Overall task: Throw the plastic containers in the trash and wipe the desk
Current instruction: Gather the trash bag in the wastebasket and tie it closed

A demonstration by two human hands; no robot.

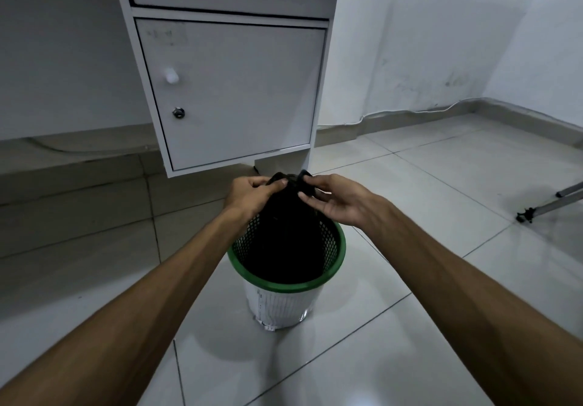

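Note:
A white mesh trash bin with a green rim (285,285) stands on the tiled floor in front of me. A black trash bag (285,241) rises out of it, drawn up to a bunched top. My left hand (252,194) grips the left side of the bunched top. My right hand (331,199) pinches the right side of it with thumb and fingers. No plastic containers are visible; the inside of the bag is hidden.
A white desk cabinet (233,90) with a drawer, a door, round knobs and a lock stands just behind the bin. A metal tripod leg (549,204) lies on the floor at the right. White walls and a grey skirting surround the tiled floor.

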